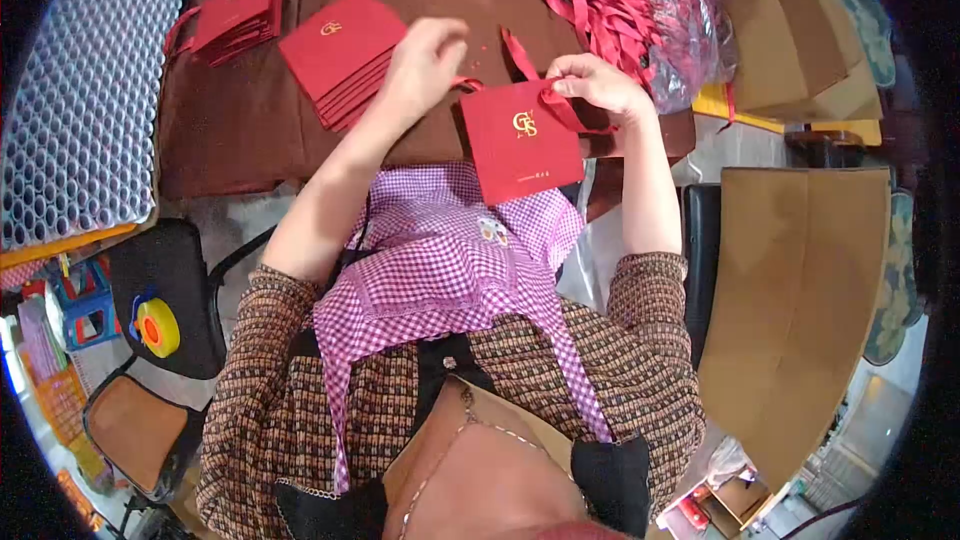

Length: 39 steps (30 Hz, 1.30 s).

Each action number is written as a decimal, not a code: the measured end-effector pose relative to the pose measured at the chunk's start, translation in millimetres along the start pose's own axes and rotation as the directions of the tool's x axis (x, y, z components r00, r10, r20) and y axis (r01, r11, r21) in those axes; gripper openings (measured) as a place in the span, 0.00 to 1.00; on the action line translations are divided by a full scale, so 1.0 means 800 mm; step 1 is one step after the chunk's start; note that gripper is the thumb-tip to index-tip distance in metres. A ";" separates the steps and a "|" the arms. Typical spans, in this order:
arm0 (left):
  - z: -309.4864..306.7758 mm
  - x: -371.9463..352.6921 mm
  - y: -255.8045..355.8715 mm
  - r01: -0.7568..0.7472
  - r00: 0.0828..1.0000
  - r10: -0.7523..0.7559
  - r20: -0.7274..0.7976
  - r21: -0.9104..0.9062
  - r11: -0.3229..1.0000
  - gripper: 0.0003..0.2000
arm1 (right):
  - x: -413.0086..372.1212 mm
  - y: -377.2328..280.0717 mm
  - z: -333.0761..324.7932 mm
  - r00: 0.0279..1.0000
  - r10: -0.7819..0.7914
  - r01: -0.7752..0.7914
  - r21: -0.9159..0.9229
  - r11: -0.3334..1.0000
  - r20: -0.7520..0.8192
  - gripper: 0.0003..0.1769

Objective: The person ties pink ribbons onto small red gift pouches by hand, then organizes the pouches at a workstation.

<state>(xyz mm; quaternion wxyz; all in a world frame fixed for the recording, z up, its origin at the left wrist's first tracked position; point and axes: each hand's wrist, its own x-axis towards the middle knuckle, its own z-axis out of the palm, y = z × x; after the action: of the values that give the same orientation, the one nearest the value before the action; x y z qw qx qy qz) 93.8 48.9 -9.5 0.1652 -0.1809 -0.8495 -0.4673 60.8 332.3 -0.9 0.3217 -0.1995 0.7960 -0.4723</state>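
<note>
A red square paper bag [522,155] with gold letters hangs tilted in front of the apron. My right hand [600,85] is closed at its top right corner, with finger and thumb pinching the red ribbon [565,110] there. Above the bag's top left, my left hand [428,62] has its fingers curled; whether anything lies in them is hidden. A short red ribbon end [467,84] shows just below that hand. Close beside my left wrist, a fanned stack of red bags [345,50] lies on the brown tablecloth [225,140].
Another stack of red bags [240,12] lies further left, beside a tray of tubes [85,90]. A heap of red ribbons [605,25] lies by a clear plastic bag [690,30]. Cardboard boxes [790,310] stand on the right, a chair [165,290] on the left.
</note>
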 end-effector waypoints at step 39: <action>0.028 -0.048 0.018 0.050 0.920 -0.092 0.382 0.116 0.992 0.11 | 0.000 0.019 0.023 0.964 -0.157 0.188 0.133 0.973 -0.213 0.13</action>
<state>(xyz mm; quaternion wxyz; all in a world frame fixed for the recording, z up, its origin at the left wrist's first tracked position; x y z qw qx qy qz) 131.6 69.1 -27.4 -0.0134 -0.2296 -0.8946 -0.3832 73.1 328.0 -20.7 0.2115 -0.1947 0.7657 -0.5754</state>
